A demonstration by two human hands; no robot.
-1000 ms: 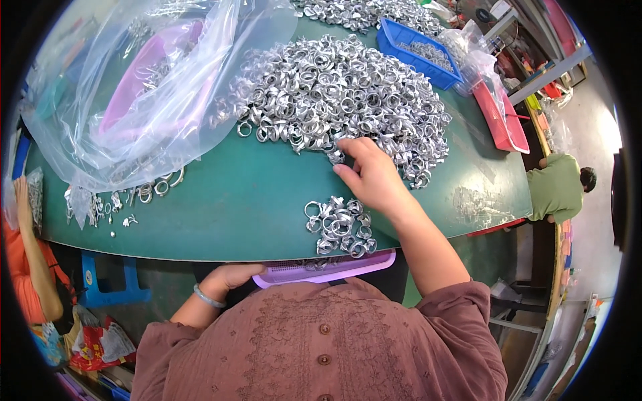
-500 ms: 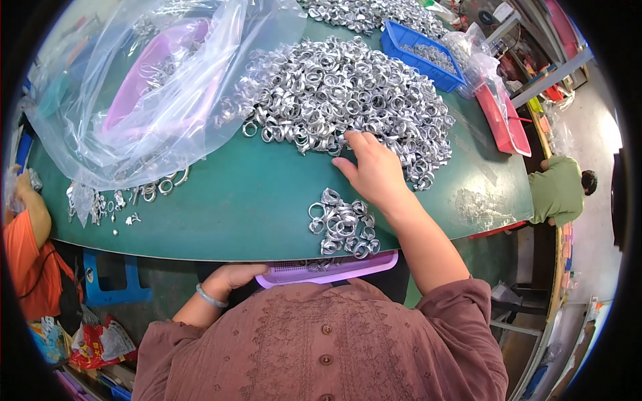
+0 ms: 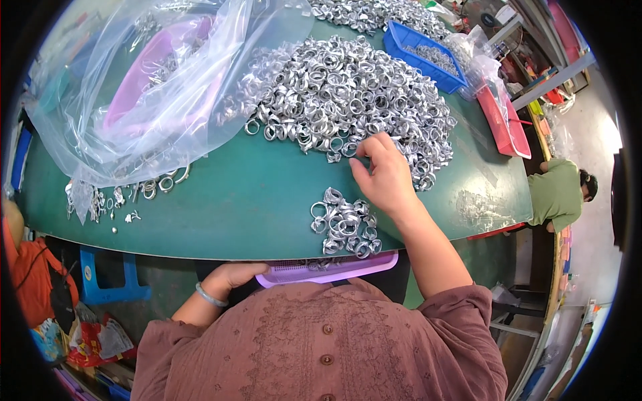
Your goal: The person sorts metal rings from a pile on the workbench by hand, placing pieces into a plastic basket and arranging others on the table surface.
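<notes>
A large heap of silver-coloured metal rings point(image 3: 348, 87) lies on the green table. At its near edge is my right hand point(image 3: 388, 177), palm down, with fingers bent and the thumb apart from them. I see nothing held in it, though the fingertips are partly hidden. Just nearer to me sits a small cluster of rings point(image 3: 344, 224) by the table's front edge. Below that edge, my left hand point(image 3: 237, 274) grips the left end of a purple plastic basket point(image 3: 361, 271), which has some rings inside. Its fingers are mostly hidden.
Clear plastic sheeting point(image 3: 167, 147) covers a pink tub point(image 3: 127, 93) on the left, with small metal pieces point(image 3: 110, 204) in front. A blue basket point(image 3: 418, 60) and a red tray point(image 3: 501, 127) stand far right. One person in green point(image 3: 555, 194) is at right; orange clothing point(image 3: 33, 274) shows at left.
My right hand has drawn a little right and back, its fingers more bent. A few rings now stick out from the heap's near edge. At left, the other person's arm has mostly withdrawn.
</notes>
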